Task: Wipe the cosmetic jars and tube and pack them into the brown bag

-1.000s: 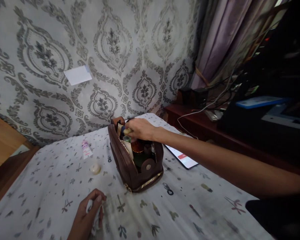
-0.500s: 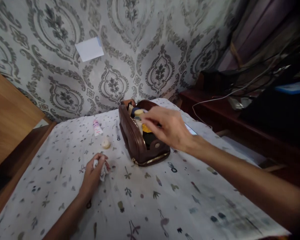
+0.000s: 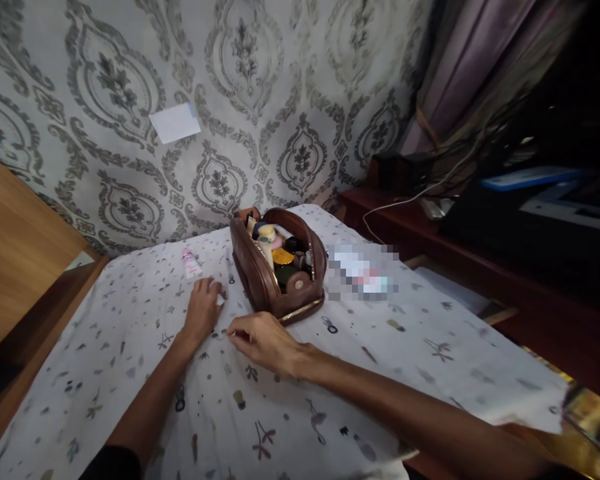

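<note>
On the bed-like patterned surface, a brown zip-up toiletry bag (image 3: 255,273) stands unzipped, with several small bottles and jars inside, among them a yellow-gold round item (image 3: 283,257). My left hand (image 3: 203,310) is closed left of the bag, and a bit of crumpled white tissue (image 3: 221,301) shows at its fingers. Close by, in front of the bag, my right hand (image 3: 265,341) is low over the cloth with fingers curled together; whatever they may pinch is hidden. A pink and white tube (image 3: 191,262) lies beyond my left hand.
Patterned white cloth (image 3: 145,400) covers the surface. Right of the bag lies a blurred-out item (image 3: 360,270). A dark red wooden desk (image 3: 410,233) with a white cable (image 3: 420,198) borders the right side, and a wooden panel (image 3: 30,233) the left. Wallpaper backs everything.
My right hand has left the bag's opening and come down left and nearer, beside my left hand. My left hand has moved slightly forward, and the round cream item near it is no longer visible.
</note>
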`<state>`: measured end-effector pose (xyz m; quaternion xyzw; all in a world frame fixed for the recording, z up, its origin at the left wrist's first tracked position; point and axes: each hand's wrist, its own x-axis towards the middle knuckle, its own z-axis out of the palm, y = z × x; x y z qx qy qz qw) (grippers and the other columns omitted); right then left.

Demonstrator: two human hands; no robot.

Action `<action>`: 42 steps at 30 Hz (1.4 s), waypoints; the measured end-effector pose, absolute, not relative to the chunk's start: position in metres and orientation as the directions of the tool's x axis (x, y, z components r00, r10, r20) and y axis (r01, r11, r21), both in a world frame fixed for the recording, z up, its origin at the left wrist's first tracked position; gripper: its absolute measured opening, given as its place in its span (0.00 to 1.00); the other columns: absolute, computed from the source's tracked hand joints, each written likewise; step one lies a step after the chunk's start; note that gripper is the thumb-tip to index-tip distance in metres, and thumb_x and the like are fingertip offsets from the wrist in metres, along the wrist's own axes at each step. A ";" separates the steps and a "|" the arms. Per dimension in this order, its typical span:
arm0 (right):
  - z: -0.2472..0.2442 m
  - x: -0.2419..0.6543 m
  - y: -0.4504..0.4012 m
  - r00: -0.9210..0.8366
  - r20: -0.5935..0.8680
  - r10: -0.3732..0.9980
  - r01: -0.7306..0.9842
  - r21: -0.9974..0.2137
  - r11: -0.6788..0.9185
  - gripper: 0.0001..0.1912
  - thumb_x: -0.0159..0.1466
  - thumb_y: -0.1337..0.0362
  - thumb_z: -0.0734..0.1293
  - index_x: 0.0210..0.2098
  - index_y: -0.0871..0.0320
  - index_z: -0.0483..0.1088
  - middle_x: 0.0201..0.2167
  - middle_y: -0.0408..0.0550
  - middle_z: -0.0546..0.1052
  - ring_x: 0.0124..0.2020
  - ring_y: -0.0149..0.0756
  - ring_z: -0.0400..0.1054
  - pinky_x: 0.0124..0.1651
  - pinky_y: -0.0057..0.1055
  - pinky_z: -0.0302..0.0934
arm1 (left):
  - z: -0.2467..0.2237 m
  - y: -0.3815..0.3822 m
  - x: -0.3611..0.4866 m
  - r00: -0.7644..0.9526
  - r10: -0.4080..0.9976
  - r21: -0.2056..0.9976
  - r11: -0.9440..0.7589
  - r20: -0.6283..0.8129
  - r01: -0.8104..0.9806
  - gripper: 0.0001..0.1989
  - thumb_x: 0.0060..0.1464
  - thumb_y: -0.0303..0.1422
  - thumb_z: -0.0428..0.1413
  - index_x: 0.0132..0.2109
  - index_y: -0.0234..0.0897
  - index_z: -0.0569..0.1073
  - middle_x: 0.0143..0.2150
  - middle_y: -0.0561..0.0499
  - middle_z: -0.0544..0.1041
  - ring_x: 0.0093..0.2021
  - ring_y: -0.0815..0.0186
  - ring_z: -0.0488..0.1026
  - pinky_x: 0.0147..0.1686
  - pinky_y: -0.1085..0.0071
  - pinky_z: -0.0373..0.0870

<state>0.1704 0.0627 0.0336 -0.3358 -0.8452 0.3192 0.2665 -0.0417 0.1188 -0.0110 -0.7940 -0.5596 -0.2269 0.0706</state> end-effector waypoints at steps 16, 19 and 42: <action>-0.022 0.143 0.051 -0.543 0.074 0.836 -0.274 -0.957 -0.093 0.23 0.52 0.55 0.77 0.42 0.55 0.67 0.35 0.41 0.73 0.31 0.30 0.70 0.27 0.25 0.65 | 0.015 0.025 0.002 -0.070 0.867 0.607 -0.285 0.493 0.742 0.10 0.60 0.40 0.51 0.37 0.40 0.72 0.34 0.49 0.75 0.37 0.60 0.73 0.41 0.66 0.69; -0.023 0.143 0.051 -0.536 0.074 0.841 -0.260 -0.962 -0.081 0.25 0.49 0.54 0.79 0.38 0.56 0.67 0.31 0.39 0.72 0.30 0.29 0.68 0.30 0.26 0.64 | 0.008 0.022 0.001 -0.117 0.879 0.661 -0.254 0.462 0.706 0.12 0.60 0.42 0.51 0.39 0.39 0.72 0.35 0.49 0.77 0.37 0.60 0.74 0.41 0.66 0.70; -0.019 0.148 0.043 -0.636 0.143 0.758 -0.163 -0.985 0.050 0.34 0.49 0.69 0.78 0.55 0.51 0.69 0.42 0.40 0.73 0.30 0.24 0.67 0.36 0.25 0.65 | 0.010 0.029 -0.009 -0.380 0.862 0.869 -0.127 0.335 0.478 0.19 0.56 0.52 0.54 0.37 0.39 0.73 0.31 0.53 0.75 0.31 0.64 0.71 0.34 0.71 0.68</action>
